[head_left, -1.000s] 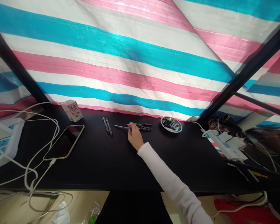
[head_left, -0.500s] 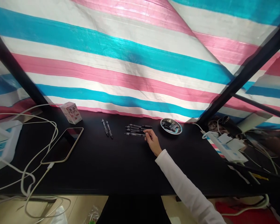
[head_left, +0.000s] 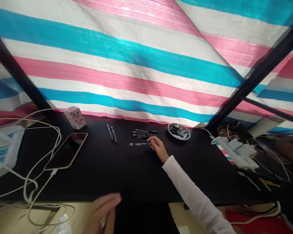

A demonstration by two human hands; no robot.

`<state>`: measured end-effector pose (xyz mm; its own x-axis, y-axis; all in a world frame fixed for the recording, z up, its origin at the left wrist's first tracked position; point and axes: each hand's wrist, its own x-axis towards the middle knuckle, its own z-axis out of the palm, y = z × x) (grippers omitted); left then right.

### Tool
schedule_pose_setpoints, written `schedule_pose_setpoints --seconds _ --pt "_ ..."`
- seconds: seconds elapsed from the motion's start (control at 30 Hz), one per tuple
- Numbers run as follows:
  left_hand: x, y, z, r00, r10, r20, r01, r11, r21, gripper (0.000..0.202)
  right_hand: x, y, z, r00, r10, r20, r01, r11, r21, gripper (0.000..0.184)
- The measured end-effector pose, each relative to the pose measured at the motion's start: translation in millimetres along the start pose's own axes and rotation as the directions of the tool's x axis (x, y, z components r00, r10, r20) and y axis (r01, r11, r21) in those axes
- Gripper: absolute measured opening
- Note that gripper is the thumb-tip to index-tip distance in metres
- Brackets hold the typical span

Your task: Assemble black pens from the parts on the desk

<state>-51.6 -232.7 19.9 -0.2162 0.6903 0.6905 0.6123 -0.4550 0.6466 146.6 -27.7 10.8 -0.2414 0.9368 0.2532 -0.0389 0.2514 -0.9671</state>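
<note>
My right hand (head_left: 158, 148) rests on the black tabletop with its fingertips pinching the end of a black-and-silver pen (head_left: 139, 144), which lies level, pointing left. Just beyond it lie several similar pens (head_left: 144, 133) side by side. Two more pens (head_left: 112, 134) lie apart to the left, tips toward me. My left hand (head_left: 104, 208) has come into view at the bottom, by the table's front edge. Its fingers are extended and hold nothing, and a small shiny item shows near its lower part.
A round metal dish (head_left: 179, 131) holds more pens at the back. A phone (head_left: 66, 151) with a white cable, a small printed box (head_left: 75, 117) and a power strip (head_left: 234, 151) stand nearby. A striped tarp (head_left: 136, 65) hangs behind dark frame posts.
The front pen has shifted toward me, away from the group, under my right hand. My left hand has entered the view at the bottom.
</note>
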Motion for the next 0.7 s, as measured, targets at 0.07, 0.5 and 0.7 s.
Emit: schedule_pose_setpoints --seconds 0.07,0.5,0.7 --pt "37.3 2.8 23.6 0.979 0.113 0.168 -0.122 0.992 0.041 0.026 -0.2 -0.3 0.1 1.000 -0.007 -0.001 0.007 1.000 0.011 0.024" --pt "136.6 -52.5 124.6 0.755 0.295 0.586 -0.505 0.831 0.233 0.022 9.2 3.4 -14.2 0.996 0.010 -0.085 -0.009 1.000 0.006 0.022" --pt "101.8 -30.9 95.4 0.878 0.197 0.437 -0.271 0.956 0.115 0.037 10.5 3.0 -19.3 0.988 -0.018 -0.151 0.016 1.000 -0.018 0.020"
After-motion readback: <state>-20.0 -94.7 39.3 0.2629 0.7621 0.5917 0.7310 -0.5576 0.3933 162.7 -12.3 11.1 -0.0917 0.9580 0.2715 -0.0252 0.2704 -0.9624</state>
